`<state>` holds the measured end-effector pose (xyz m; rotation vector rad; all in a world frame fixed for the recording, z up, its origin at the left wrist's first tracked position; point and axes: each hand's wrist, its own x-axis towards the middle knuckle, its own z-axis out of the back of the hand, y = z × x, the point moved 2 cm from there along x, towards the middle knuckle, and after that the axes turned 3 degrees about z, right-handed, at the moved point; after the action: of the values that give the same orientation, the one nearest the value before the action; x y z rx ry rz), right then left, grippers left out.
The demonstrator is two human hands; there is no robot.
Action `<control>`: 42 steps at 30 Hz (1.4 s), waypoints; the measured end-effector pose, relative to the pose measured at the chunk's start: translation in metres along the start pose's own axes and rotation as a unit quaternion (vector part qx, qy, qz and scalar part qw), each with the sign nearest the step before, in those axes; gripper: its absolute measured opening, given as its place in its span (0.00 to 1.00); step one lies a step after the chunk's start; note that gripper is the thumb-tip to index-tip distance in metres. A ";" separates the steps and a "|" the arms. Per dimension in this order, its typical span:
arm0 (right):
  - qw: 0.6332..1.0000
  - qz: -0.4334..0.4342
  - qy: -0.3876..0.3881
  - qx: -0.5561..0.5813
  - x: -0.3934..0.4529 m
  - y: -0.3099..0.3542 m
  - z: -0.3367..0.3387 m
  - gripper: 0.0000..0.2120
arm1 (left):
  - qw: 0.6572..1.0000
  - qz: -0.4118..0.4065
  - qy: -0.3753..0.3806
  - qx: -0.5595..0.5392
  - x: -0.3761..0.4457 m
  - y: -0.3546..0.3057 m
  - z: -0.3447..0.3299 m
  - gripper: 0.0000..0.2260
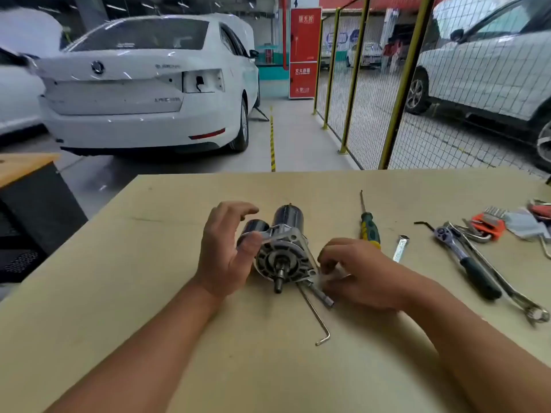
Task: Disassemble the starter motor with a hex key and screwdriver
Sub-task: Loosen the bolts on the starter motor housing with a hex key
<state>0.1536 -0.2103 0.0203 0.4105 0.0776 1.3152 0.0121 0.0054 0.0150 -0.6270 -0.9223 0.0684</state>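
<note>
A tan workbench (149,293) fills the lower half of the view, its far edge running straight across the middle and its left edge slanting down towards the near left corner. The starter motor (283,248) lies near the bench's middle, well back from every edge, shaft end pointing towards the person. The left hand (225,248) stands just left of it, fingers relaxed and spread, thumb touching the motor's flange, nothing gripped. The right hand (354,272) sits at the motor's lower right, fingers curled in around something small by the housing; motion blur hides what it pinches. A hex key (314,314) lies on the bench from the motor's base towards the person, its bent end nearest, with a short metal rod (320,293) beside it, partly under the right hand. The bench to the left and in front of both forearms is bare wood. To the right lie a green-and-yellow screwdriver (369,225), a small socket (401,248), a black-handled ratchet (468,260), a long ring spanner (507,290) and an orange hex key set (487,223), crowding that side towards the right edge. Beyond the bench stand a white car (143,84), a red cabinet (304,52) and a yellow-framed mesh fence (396,93)
</note>
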 end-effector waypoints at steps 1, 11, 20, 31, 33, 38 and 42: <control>1.000 -0.001 0.003 -0.015 0.001 -0.011 -0.001 0.09 | 1.000 -0.001 -0.009 -0.016 0.002 0.004 -0.001 0.32; 0.975 -0.070 0.072 -0.198 0.005 -0.020 -0.008 0.09 | 0.994 0.082 0.017 -0.070 0.002 0.014 -0.007 0.25; 0.990 -0.126 -0.058 -0.013 -0.001 -0.017 0.002 0.10 | 0.963 0.214 0.105 -0.124 -0.008 0.027 -0.009 0.25; 0.952 -0.122 -0.266 0.091 -0.005 0.000 -0.002 0.09 | 0.953 0.234 0.191 0.012 0.005 0.023 0.006 0.35; 0.950 -0.110 -0.275 0.104 -0.007 0.004 0.001 0.06 | 0.950 0.224 0.195 0.095 0.001 0.014 0.006 0.39; 0.934 -0.077 -0.288 0.196 -0.012 0.018 0.010 0.10 | 0.954 0.171 0.181 0.165 0.000 0.007 0.014 0.38; 0.941 -0.043 -0.253 0.221 -0.018 0.031 0.015 0.06 | 0.971 0.218 0.092 0.028 0.000 0.021 0.021 0.24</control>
<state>0.1252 -0.2251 0.0415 1.1068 -0.0423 1.0657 0.0000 0.0331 0.0128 -0.7621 -0.5896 0.4222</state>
